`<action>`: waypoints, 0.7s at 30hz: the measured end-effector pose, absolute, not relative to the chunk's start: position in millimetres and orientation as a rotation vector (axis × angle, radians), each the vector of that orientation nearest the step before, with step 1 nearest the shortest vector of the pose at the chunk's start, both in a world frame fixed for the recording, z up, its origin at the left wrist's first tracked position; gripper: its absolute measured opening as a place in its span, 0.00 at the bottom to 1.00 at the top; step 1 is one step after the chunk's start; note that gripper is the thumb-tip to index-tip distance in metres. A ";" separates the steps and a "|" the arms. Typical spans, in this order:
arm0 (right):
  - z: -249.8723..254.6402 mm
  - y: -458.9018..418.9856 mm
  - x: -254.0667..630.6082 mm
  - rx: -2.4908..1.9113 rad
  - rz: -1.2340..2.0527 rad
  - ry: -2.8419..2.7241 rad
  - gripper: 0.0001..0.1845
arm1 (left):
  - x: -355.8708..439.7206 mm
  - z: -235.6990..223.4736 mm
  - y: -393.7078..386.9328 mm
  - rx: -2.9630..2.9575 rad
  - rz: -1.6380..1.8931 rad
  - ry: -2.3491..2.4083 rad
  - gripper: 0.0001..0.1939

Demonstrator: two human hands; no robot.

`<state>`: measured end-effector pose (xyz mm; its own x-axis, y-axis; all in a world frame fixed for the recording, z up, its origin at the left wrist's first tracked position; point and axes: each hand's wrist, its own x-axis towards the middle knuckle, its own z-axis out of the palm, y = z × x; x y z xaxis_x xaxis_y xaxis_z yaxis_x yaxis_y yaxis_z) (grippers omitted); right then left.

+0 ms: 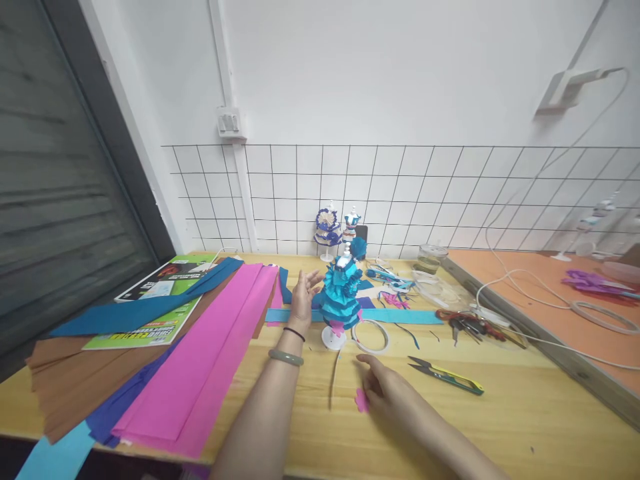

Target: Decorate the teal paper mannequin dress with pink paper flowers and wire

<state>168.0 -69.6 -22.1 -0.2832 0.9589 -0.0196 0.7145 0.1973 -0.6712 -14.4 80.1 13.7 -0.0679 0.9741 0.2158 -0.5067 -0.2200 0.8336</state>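
Observation:
A small white dress form [333, 339] stands upright on its round base, dressed in a ruffled turquoise crepe-paper dress [341, 293] with pink paper pieces near the hem. My left hand [303, 299] is just left of the dress, fingers spread and nothing visible in them; I cannot tell whether the fingertips touch the ruffles. Lower right of the base, my right hand [381, 383] hovers low over the table, its index finger stretched out. A pink paper cutout [361, 400] shows beside its thumb, apparently on the tabletop. A roll of narrow tape [370, 337] lies beside the base.
Yellow-handled thread snips [447, 375] lie right. Pink crepe paper [200, 360], brown strips [65, 380] and a magazine [150, 327] cover the left side. A turquoise strip [405, 316] runs behind the dress form. Decorated forms [327, 233], scraps and a glass jar [430, 257] stand behind.

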 end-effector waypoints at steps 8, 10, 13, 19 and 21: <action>10.9 -68.9 179.5 -1.295 1.029 -1.891 0.24 | -12.6 18.0 76.9 0.944 1.607 0.703 0.28; 23.1 -68.1 180.7 -1.255 1.034 -1.864 0.24 | -12.6 21.7 74.4 0.963 1.653 0.742 0.27; 42.9 -66.0 182.8 -1.177 1.010 -1.797 0.23 | -13.8 37.3 63.0 1.074 1.847 0.881 0.23; 92.6 -69.1 184.5 -1.049 0.829 -1.641 0.18 | -15.2 86.0 10.9 1.469 1.996 0.826 0.12; 107.4 -72.2 180.9 -0.993 0.761 -1.624 0.17 | -13.5 95.4 -5.4 1.672 1.844 0.733 0.11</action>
